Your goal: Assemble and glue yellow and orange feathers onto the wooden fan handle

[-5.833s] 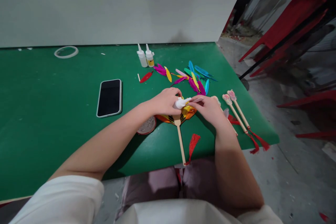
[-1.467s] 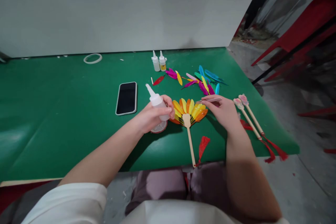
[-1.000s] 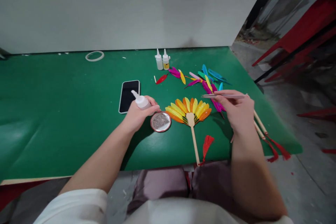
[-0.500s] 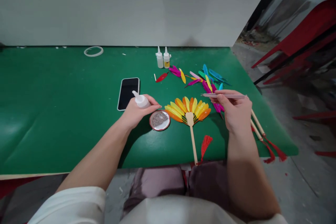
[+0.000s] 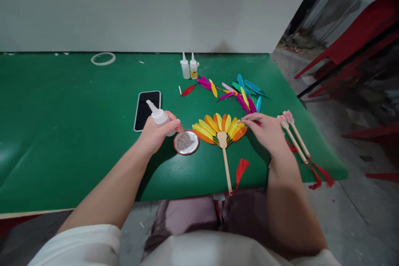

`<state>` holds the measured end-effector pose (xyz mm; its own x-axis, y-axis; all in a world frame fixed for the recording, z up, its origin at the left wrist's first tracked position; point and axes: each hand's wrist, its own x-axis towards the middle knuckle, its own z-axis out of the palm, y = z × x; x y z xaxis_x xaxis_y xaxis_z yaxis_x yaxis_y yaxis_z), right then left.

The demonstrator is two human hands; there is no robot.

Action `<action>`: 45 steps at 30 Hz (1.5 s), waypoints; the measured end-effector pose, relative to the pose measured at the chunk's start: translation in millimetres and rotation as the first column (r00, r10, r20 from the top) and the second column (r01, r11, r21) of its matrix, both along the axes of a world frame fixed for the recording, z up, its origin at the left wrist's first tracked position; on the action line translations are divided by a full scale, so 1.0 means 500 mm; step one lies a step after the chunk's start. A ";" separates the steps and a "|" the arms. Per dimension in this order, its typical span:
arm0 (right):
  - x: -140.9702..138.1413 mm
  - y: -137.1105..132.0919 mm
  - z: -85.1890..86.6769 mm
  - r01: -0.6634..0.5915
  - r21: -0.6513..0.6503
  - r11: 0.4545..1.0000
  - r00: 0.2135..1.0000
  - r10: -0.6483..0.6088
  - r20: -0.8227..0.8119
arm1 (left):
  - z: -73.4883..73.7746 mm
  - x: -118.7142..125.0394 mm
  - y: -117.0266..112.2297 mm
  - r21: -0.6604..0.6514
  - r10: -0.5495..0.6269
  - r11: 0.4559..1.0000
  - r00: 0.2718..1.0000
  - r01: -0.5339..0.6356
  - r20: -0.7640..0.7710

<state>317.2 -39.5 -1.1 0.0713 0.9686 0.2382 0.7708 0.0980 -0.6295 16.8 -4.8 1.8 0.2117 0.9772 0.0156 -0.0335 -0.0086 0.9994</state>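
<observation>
My left hand (image 5: 156, 133) is closed around a white glue bottle (image 5: 160, 117) whose nozzle tilts up and to the left. Just right of that hand lies a round, red-rimmed dish (image 5: 186, 150) with small greyish bits in it. My right hand (image 5: 264, 131) pinches a pair of tweezers (image 5: 253, 118), their tips at the right-hand feathers of a fan. This feather fan (image 5: 222, 139) lies on the table, yellow and orange feathers spread above a pale wooden handle. A red tassel (image 5: 242, 169) hangs from the handle's lower end.
Loose coloured feathers (image 5: 246, 95) lie beyond the fan. Two small bottles (image 5: 189, 69) stand near the wall, and a phone (image 5: 145, 106) is behind my left hand. Two tasselled wooden sticks (image 5: 296, 139) lie at the right, a clear ring (image 5: 103, 59) at the back left.
My right hand has lowered the tweezers and turned them toward the fan, their tips now at its feathers. The left hand still holds the glue bottle. The whole view has shifted slightly.
</observation>
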 end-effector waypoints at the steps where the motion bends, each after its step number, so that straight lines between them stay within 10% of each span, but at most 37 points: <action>1: 0.000 0.001 -0.003 -0.014 -0.007 1.000 1.000 0.014 0.006 | 0.001 0.000 0.000 -0.002 0.003 1.000 1.000 -0.003 -0.002; 45: -0.015 0.002 0.009 -0.057 -0.119 0.991 0.996 0.049 -0.073 | -0.002 0.002 -0.008 -0.006 -0.122 0.992 0.992 0.122 0.045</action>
<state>309.8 -38.3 3.3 0.0313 0.9928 0.1156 0.7202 0.0578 -0.6914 17.6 -9.0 0.9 0.3289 0.9442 0.0195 -0.0779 0.0066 0.9969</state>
